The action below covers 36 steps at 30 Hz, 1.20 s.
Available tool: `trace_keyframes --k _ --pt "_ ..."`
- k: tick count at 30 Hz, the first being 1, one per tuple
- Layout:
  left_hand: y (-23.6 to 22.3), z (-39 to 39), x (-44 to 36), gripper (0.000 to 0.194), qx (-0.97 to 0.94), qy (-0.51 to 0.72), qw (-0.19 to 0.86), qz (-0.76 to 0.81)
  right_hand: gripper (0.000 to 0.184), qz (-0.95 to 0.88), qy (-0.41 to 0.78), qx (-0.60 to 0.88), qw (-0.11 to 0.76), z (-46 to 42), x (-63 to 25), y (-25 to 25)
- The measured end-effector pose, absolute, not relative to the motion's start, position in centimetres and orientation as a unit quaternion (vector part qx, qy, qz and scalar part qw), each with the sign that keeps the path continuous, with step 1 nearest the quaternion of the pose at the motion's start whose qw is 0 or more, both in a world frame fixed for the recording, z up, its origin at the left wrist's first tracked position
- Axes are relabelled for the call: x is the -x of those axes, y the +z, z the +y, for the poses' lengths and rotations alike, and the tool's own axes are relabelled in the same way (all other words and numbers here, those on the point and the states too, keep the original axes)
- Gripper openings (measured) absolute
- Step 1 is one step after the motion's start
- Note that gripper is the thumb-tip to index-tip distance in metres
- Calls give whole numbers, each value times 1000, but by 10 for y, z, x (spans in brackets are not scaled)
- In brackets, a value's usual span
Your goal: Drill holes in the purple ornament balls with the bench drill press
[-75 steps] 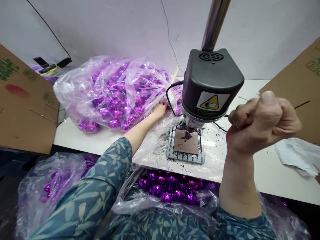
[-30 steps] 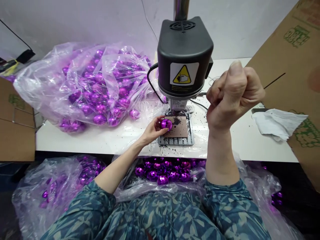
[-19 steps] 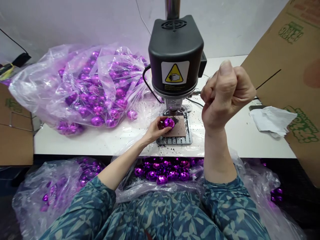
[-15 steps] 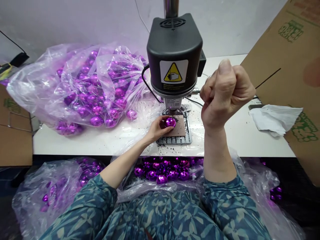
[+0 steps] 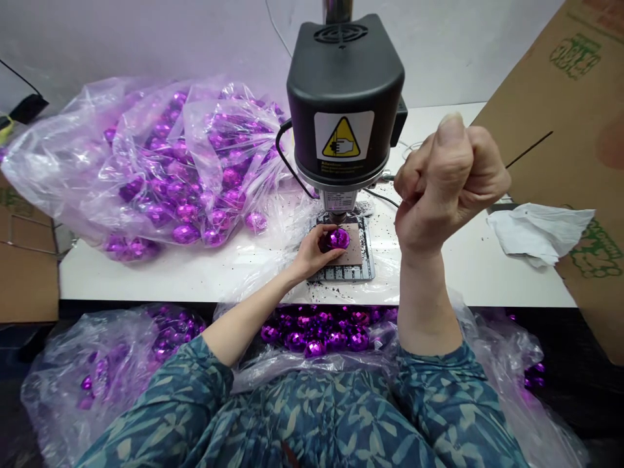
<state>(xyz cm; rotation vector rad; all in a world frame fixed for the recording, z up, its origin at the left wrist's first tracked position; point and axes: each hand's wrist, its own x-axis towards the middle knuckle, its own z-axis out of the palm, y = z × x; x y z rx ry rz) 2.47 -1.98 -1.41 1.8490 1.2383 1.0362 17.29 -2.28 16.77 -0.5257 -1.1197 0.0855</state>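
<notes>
Pinching purple ball (image 5: pixel 340 239) from 9 o'clock, left hand (image 5: pixel 312 253); likely light, slick, best side-held. Right hand (image 5: pixel 446 182) fisted, contents hidden.

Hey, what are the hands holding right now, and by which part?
The left hand holds a purple ball by its near and far sides. The right hand is closed in a fist; what it grips, if anything, is hidden.

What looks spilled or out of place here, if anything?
Dark crumbs are scattered across the metal base and white tabletop around the machine, like spilled waste. A crumpled white sheet lies by the cardboard at right, looking discarded.
</notes>
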Motion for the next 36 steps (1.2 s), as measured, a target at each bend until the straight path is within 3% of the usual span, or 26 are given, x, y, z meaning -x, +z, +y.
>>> trace_keyframes --k 7,24,36 --pt "-15 -18 -24 51 -706 404 354 462 57 -508 47 240 826 -25 -175 147" --pt "-20 -17 -22 53 -705 403 349 467 47 -548 -56 71 831 -13 -181 117" --pt "-17 -19 -24 54 -700 403 335 484 49 -559 -53 61 825 -15 -181 109"
